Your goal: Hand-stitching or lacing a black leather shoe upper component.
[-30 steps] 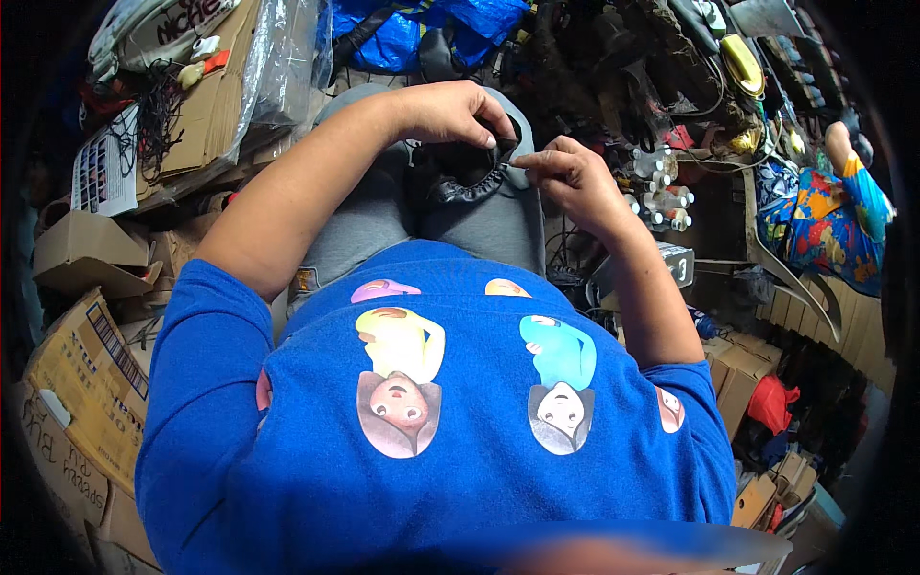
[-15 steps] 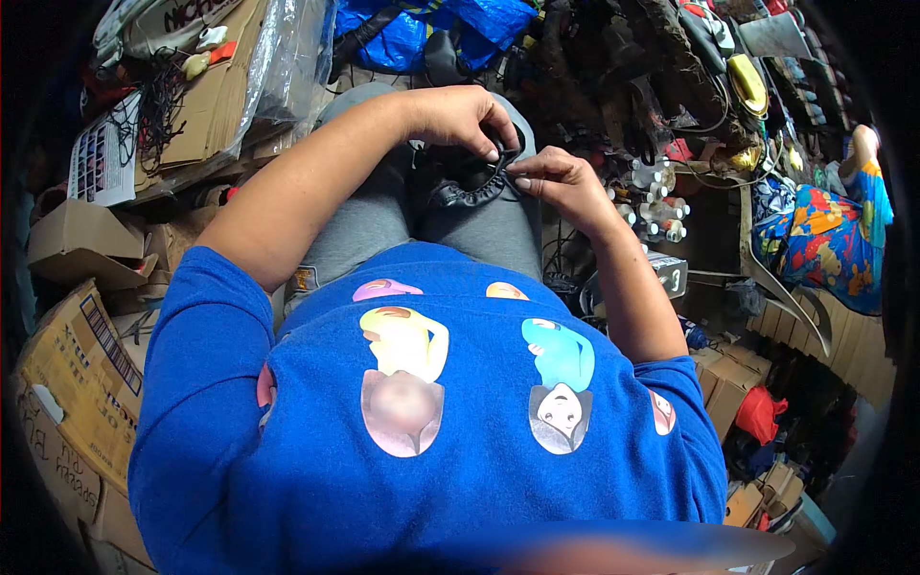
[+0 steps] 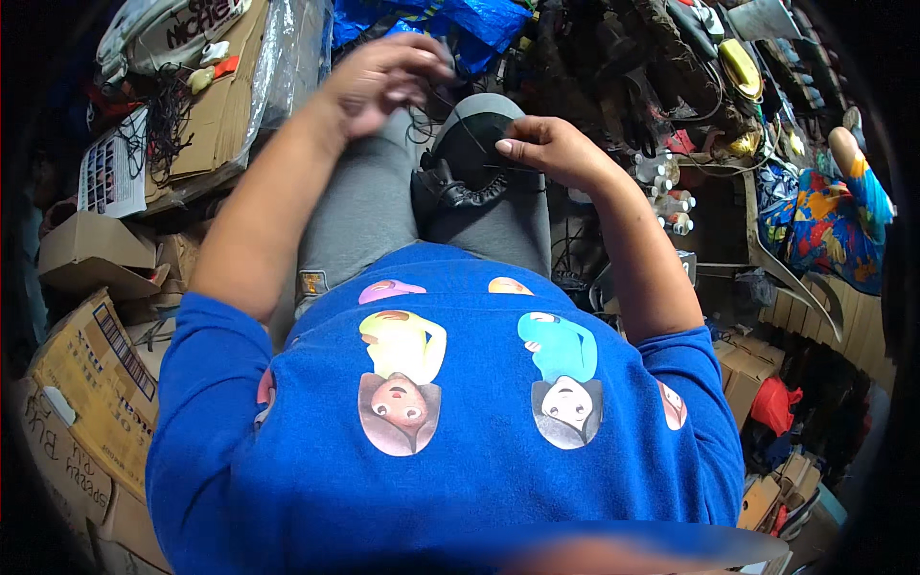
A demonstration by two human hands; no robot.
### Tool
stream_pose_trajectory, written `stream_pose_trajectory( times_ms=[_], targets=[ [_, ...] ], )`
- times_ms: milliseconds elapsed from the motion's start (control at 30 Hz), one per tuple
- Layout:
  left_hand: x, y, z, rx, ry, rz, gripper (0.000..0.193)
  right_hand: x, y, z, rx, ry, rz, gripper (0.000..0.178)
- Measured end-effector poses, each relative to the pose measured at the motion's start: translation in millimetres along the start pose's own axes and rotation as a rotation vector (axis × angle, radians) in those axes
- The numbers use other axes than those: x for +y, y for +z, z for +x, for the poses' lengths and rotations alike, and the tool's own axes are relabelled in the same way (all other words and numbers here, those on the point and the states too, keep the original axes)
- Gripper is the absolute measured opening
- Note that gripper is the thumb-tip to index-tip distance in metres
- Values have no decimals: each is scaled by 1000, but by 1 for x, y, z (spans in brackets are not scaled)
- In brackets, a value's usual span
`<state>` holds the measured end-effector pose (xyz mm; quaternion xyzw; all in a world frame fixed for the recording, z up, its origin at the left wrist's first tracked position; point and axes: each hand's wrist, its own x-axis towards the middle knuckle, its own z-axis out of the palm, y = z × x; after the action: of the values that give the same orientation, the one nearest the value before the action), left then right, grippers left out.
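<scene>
mostly black item (image 3: pixel 468 174), shiny, puckered along one curved edge

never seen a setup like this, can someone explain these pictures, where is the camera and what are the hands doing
There is no machine here: these are a person's own bare hands. A wide fisheye camera worn on the head looks down, so straight edges bend. The black shoe-like piece with a gathered edge rests on the right thigh, over grey trousers. The right hand appears to grip its edge. The left hand is apart from it; motion blur hides whether it holds anything. Around are a cardboard box on the left and small bottles on the right.
</scene>
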<state>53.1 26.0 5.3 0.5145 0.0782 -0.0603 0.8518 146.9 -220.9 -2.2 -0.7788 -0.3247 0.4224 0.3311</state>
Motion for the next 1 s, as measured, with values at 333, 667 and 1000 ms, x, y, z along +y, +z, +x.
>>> stream_pose_trajectory(
  times_ms=[333, 667, 1000],
  targets=[
    [99, -88, -82, 810, 787, 1295, 19, 8, 11, -6, 67, 26, 26, 26],
    [-52, 42, -11, -243, 510, 1341, 17, 16, 9, 1, 62, -37, 118, 24],
    [25, -57, -89, 113, -17, 1286, 17, 12, 39, -16, 449, -108, 34, 21]
  ],
)
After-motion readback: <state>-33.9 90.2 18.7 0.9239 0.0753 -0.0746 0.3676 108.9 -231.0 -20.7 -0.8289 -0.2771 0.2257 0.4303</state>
